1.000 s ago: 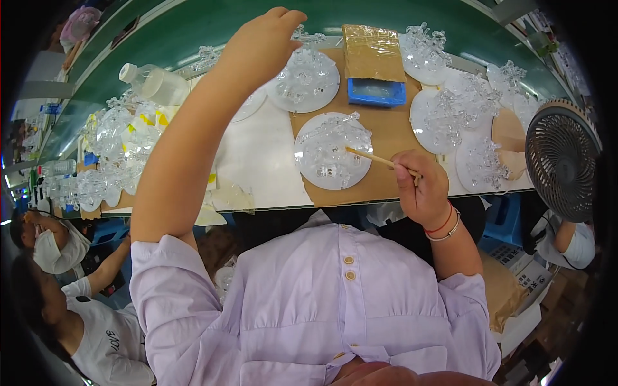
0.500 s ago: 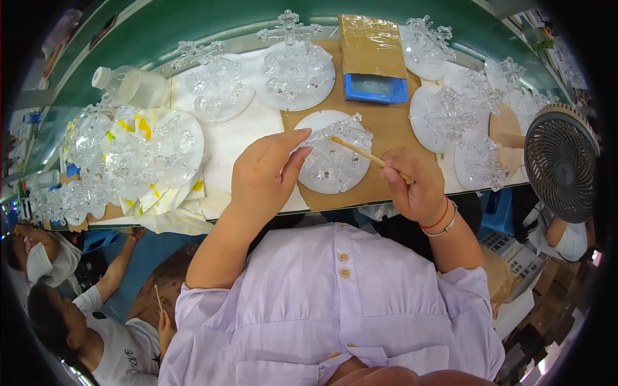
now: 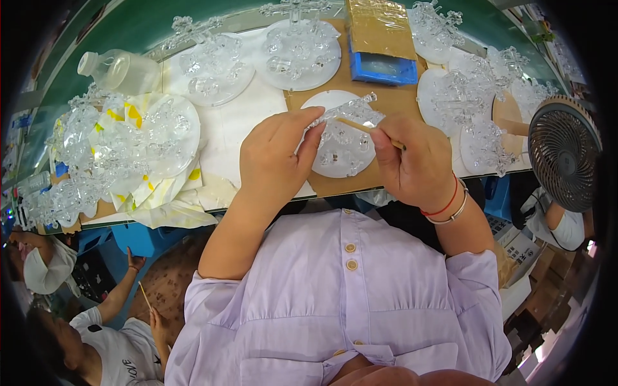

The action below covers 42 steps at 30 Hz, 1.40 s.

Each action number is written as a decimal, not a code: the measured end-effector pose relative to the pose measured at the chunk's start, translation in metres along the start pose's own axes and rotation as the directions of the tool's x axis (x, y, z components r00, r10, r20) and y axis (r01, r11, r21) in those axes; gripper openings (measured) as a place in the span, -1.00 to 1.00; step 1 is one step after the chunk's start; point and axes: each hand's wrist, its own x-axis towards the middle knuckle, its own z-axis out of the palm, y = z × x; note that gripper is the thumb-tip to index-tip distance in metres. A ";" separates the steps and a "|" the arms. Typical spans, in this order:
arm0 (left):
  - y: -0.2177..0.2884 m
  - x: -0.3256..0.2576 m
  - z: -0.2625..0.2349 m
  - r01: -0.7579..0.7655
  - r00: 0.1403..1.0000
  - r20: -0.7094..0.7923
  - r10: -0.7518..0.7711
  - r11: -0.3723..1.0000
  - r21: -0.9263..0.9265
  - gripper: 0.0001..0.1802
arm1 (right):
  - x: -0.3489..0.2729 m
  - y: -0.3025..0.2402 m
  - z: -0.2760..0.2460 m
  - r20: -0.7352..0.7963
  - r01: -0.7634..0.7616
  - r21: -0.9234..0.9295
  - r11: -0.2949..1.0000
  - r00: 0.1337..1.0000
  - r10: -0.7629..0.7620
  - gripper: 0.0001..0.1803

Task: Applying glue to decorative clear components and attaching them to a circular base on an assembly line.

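The left hand [image 3: 280, 151] is narrow, its thumb and forefinger pinching the left end of a clear bar [image 3: 353, 105], glassy and knobbly, which slants across the upper part of a round disc [image 3: 335, 168]. The right hand [image 3: 415, 161] holds a thin wooden stick [image 3: 359, 127] between thumb and bent fingers; the tip points at the bar, but whether they touch I cannot tell. A red cord and a smooth metal bangle circle that wrist.

The disc, flat and milky with shiny clear lumps on its face, lies on a matt brown cardboard sheet [image 3: 394, 98]. Behind it sits a blue tray [image 3: 386, 69] of hard plastic, partly covered by a cardboard flap [image 3: 381, 29] with glossy tape. To the tray's left are 2 more discs [image 3: 225, 90] bearing clear crosses, with smooth white paper [image 3: 241, 119] in front of them. Farther left, a cloudy plastic bottle [image 3: 122, 72] lies on its side near a heap of discs [image 3: 187, 138] and crumpled yellow-marked sheets [image 3: 174, 211]. At the right stands a round, ribbed dark fan [image 3: 566, 154].
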 end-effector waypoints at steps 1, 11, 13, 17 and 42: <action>0.000 -0.001 0.000 -0.003 1.000 -0.006 0.003 1.000 0.005 -0.78 | -0.001 -0.001 -0.001 0.005 0.018 -0.029 0.999 1.000 -0.018 -0.85; 0.002 -0.003 -0.002 0.010 1.000 0.013 -0.011 1.000 0.027 -0.79 | -0.033 0.002 0.001 -0.005 0.199 -0.052 0.979 0.980 -0.200 -0.80; 0.002 -0.004 -0.001 0.010 1.000 0.012 -0.011 0.999 0.033 -0.79 | -0.034 0.006 -0.008 -0.045 -0.024 0.107 0.994 0.999 0.029 -0.86; 0.002 -0.005 0.000 0.001 1.000 0.014 -0.001 0.998 0.057 -0.79 | -0.030 0.006 -0.018 -0.036 -0.146 0.046 0.988 0.988 0.147 -0.94; 0.009 0.005 0.015 -0.022 1.000 -0.016 0.024 0.995 0.099 -0.80 | -0.008 0.005 -0.041 0.228 -0.117 0.029 0.993 0.968 0.108 -0.84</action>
